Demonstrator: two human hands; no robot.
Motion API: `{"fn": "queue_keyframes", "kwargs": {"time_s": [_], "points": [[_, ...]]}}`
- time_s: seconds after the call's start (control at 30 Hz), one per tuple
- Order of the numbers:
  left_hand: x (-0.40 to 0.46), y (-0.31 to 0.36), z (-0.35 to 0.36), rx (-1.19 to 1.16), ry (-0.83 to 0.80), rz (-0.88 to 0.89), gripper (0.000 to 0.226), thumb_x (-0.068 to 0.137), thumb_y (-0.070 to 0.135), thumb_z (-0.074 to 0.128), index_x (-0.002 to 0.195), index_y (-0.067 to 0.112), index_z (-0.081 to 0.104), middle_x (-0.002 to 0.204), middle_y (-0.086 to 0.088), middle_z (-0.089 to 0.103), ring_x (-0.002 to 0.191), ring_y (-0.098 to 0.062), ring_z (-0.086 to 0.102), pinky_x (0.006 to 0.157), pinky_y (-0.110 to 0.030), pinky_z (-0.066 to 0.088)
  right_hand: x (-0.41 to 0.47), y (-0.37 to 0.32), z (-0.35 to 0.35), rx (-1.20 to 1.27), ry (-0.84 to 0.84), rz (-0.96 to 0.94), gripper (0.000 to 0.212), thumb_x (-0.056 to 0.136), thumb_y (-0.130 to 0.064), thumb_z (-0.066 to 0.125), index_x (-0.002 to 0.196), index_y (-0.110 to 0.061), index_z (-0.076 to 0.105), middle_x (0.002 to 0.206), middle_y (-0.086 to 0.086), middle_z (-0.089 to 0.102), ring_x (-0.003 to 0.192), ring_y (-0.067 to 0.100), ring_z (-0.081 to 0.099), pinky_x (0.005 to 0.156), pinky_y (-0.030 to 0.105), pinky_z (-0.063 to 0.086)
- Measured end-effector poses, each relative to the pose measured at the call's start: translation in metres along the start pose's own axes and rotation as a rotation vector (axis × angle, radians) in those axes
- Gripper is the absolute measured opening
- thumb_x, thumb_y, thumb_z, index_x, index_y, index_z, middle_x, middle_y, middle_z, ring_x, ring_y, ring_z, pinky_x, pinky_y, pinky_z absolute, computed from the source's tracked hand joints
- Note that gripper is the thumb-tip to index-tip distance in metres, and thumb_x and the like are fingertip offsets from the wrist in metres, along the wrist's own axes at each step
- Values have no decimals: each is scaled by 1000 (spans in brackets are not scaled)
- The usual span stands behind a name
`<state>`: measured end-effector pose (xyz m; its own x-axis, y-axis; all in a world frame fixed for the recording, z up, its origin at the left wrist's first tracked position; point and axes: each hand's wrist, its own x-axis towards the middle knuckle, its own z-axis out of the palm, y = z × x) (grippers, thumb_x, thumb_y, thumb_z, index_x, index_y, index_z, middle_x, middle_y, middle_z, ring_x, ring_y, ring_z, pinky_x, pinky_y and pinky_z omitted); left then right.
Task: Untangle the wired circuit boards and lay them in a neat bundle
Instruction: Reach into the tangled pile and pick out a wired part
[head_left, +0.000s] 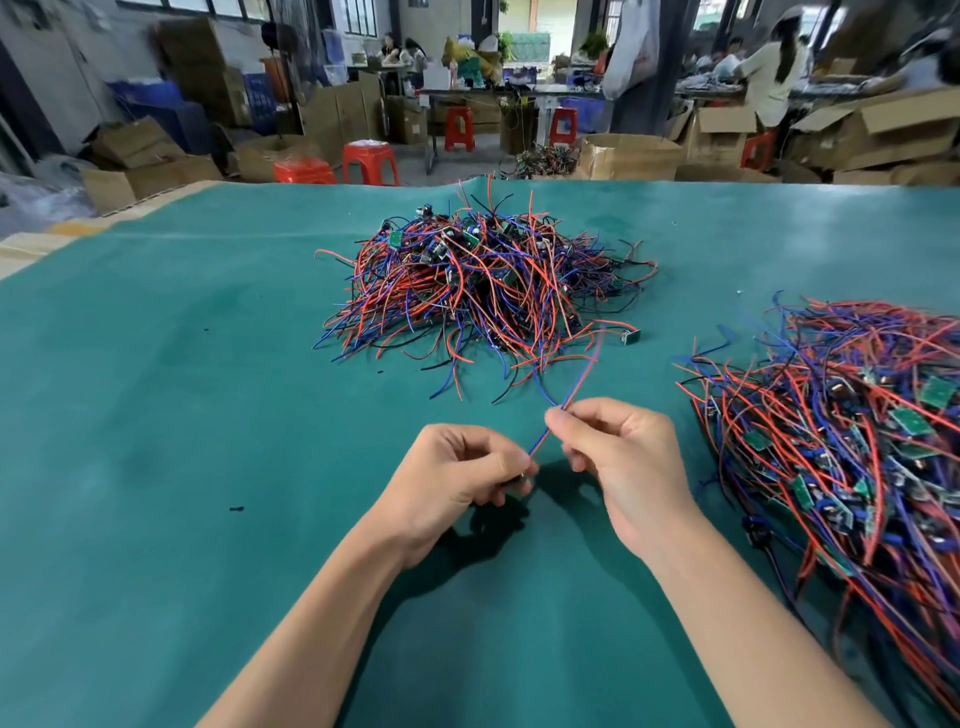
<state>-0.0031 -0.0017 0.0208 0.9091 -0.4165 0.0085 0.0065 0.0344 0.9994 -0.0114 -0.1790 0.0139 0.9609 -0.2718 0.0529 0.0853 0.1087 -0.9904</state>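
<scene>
Green surface (182, 389) carries tangled pile (483, 280) far centre & laid bundle (852, 447) at right. Near centre, left hand (457, 475) pinches a small dark part, right hand (618, 457) pinches a red/blue wire pair (545, 434) running back to the pile.

Bright, even daylight — comes from open doorways (556, 21) and windows at far wall, slightly overexposed there. Soft dark shadows under hands on green mat (156, 415). Wide-angle bending at edges — mat border curves. Background blurry; right wire bundle (852, 441) smeared.
</scene>
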Motion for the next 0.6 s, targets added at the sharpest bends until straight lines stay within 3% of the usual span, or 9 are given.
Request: {"fn": "queue_keyframes", "kwargs": {"time_s": [0.23,0.33,0.4,0.5,0.6], "points": [[-3,1,4,54,-56,14,17,73,11,65,60,20,69,70,-3,71,60,-10,64,53,-14,42,11,-11,-27,102,399,-118,19,91,-5,73,73,-10,69,54,-5,60,49,7,51,47,18,41],[-2,0,3,55,1,20,17,70,8,61,58,18,65,66,-4,68,56,-10,59,51,-14,39,16,-18,-40,364,568,-18,22,96,-7,67,74,-10,63,51,-5,59,44,5,51,46,20,39],[0,-1,2,-47,76,13,21,79,4,65,62,16,67,70,-8,69,60,-13,58,52,-16,39,16,-19,-44,340,618,-33,25,100,-10,63,75,-10,62,54,-3,59,43,5,52,45,20,39],[3,-2,2,-169,156,2,31,92,2,61,67,18,70,78,-11,70,65,-16,56,57,-20,40,4,-12,-20,118,484,-71,24,97,-11,63,74,-9,66,57,2,61,43,9,55,39,22,41],[3,-3,2,-147,161,32,28,93,5,62,69,17,72,75,-8,67,65,-15,54,59,-21,40,-17,-2,16,-174,93,-111,9,84,-27,74,85,-19,77,72,-4,75,61,11,68,50,28,53]]}}
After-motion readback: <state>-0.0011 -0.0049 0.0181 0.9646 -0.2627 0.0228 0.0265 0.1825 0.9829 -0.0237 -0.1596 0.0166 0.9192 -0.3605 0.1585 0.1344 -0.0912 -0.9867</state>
